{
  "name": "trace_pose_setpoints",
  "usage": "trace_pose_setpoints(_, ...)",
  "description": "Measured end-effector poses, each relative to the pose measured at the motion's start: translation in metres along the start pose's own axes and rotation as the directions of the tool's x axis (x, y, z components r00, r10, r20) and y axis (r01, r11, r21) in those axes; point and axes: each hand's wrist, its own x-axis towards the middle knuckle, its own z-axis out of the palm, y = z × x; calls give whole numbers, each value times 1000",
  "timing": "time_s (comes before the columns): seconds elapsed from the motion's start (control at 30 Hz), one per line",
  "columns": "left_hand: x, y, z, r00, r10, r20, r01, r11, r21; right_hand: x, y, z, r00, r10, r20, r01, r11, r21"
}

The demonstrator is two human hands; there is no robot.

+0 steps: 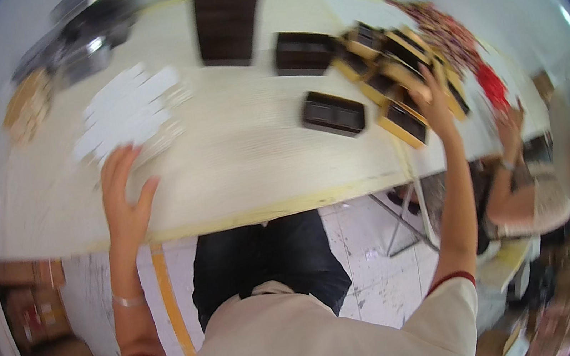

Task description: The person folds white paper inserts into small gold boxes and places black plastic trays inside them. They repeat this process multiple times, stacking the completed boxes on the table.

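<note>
My left hand (126, 199) is at the near edge of a spread of flat white pieces (125, 109), fingers and thumb apart, nothing between them. At the right, my right hand (437, 104) reaches over a heap of small black boxes with gold edges (400, 119). Its fingers are spread at the heap, and blur hides whether they touch a box. A dark open box (333, 113) stands left of the heap. Behind it is another dark box (303, 53).
A tall dark stack (228, 20) rises at the table's far side. Far left are clear plastic packs (85, 56) and a tan bundle (28, 105). Reddish strips (442, 31) and a red bunch (491, 84) lie far right, near a co-worker's hand (509, 127). Cartons (36, 311) sit below left.
</note>
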Motion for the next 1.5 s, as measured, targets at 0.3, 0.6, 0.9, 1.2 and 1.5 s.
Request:
trace_pose_setpoints(0.3, 51, -61, -44, 928, -228, 296, 131, 940, 314, -39, -106, 23, 990, -83, 116, 62, 982, 176)
trace_pose_setpoints(0.6, 83, -71, -40, 868, -159, 471, 33, 964, 265, -60, -136, 15, 982, -115, 151, 84, 976, 199)
trace_pose_setpoints(0.9, 49, -24, -27, 948, 310, 67, -315, 895, 316, -99, -178, 21, 987, -159, 37, 142, 948, 283)
trace_pose_setpoints(1.2, -49, 69, 50, 841, 349, 414, -296, 936, -188, -172, -241, 79, 927, -341, 154, 211, 816, 538)
trace_pose_setpoints(1.5, -41, 71, 70, 872, 367, 324, -338, 930, -145, -166, -247, 86, 863, -499, 73, 473, 851, 227)
